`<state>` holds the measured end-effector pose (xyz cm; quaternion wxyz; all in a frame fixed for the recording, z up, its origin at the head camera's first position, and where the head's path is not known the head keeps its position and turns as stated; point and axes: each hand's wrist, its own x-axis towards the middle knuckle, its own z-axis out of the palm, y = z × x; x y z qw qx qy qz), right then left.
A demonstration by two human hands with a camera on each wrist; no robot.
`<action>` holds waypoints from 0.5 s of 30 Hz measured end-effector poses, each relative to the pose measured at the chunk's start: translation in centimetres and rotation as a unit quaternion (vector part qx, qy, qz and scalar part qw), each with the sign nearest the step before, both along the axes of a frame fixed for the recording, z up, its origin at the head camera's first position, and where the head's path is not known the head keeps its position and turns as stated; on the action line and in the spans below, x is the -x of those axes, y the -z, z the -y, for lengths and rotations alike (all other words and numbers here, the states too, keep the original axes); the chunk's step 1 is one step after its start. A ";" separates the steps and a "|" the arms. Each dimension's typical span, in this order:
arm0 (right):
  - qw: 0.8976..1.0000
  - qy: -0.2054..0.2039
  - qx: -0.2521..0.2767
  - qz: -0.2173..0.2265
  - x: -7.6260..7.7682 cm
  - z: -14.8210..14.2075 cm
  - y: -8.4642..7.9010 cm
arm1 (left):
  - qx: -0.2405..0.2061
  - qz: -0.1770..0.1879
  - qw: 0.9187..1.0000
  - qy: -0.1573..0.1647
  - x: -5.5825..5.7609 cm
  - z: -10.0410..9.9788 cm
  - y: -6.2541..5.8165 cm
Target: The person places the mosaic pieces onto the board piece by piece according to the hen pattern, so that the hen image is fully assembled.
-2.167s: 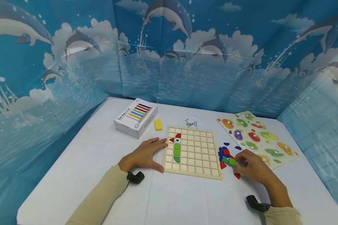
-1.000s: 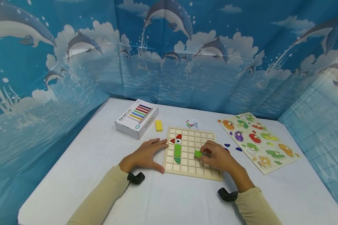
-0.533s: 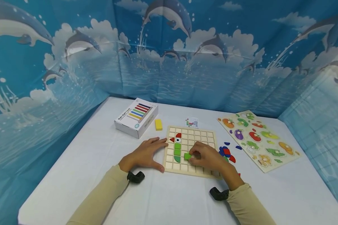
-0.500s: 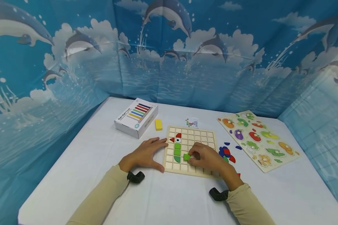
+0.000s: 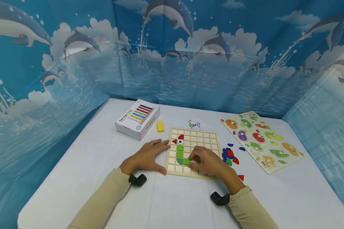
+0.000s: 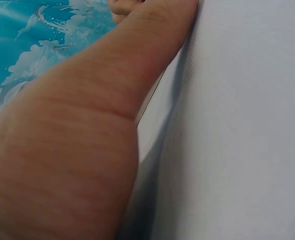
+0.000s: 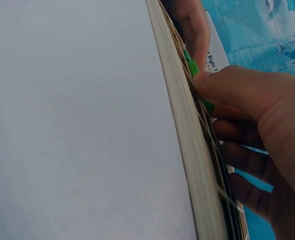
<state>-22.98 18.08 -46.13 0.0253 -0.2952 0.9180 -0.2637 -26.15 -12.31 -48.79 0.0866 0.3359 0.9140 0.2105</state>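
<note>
While the head view lays out the whole wooden grid board (image 5: 206, 140), the right wrist view sees it edge-on, with its pale rim (image 7: 180, 135) near. From above, the right hand (image 5: 207, 162) pinches a green square tile (image 5: 186, 161) just right of the green quarter-round piece (image 5: 179, 161); whether the tile sits fully in its cell I cannot tell. Only the wrist camera shows the thumb (image 7: 232, 87) on the tile and the other fingers (image 7: 247, 157) loosely bent behind. Spread fingers of the left hand (image 5: 146, 156) rest against the board's left edge in the head view; the left wrist view shows mostly its thumb base and white tablecloth (image 6: 247, 125).
</note>
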 end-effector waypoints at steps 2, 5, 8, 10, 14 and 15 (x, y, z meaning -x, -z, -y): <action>1.000 -0.003 0.011 0.004 0.0 0.0 0.0 | 0.000 0.000 1.000 0.000 0.0 0.0 0.0; 1.000 -0.009 0.023 0.003 0.0 0.0 0.1 | -0.001 0.001 1.000 -0.001 0.0 0.0 -0.1; 1.000 -0.006 0.028 0.010 0.0 0.0 0.1 | -0.002 0.002 1.000 0.000 0.0 0.0 -0.1; 0.999 -0.006 0.030 0.016 0.0 0.1 0.1 | -0.001 0.000 1.000 0.001 -0.1 0.0 -0.1; 0.999 -0.002 0.031 0.025 0.0 0.1 0.2 | -0.003 -0.002 1.000 0.002 -0.2 0.1 -0.1; 0.999 -0.001 0.030 0.026 0.0 0.1 0.2 | -0.004 -0.002 1.000 0.001 -0.2 0.1 -0.1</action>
